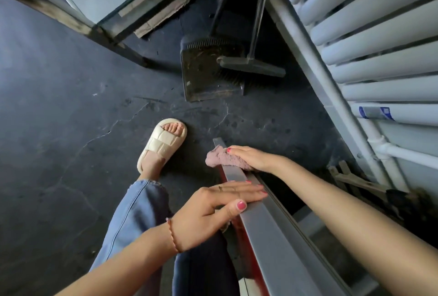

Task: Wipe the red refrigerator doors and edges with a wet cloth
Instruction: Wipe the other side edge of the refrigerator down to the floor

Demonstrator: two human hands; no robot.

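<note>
Along the grey top edge of the red refrigerator door [267, 231], both of the person's arms are reaching forward and down from the bottom of the view. The right arm is stretching out nearly straight from the lower right corner, with the right hand [251, 159] lying palm down at the far end of the door edge. Its fingers are curving over a pink cloth [221, 159] and pressing it onto the edge, gripping the bunched fabric; part of the cloth is sticking out past the fingertips and hanging over the door's outer side. The left arm is coming in from the lower left, bent slightly at the wrist, which is wearing a thin bracelet [172, 236]. The left hand [215, 210] is resting nearer on the same edge, its fingers lying straight and together flat across the grey strip while the thumb is extending alongside; it is grasping nothing, only touching the door. Beyond the hands, a foot in a cream slipper [163, 141] is standing on the dark floor [59, 118], and a dustpan [208, 70] with a broom [251, 66] is leaning near a white radiator [379, 35].
</note>
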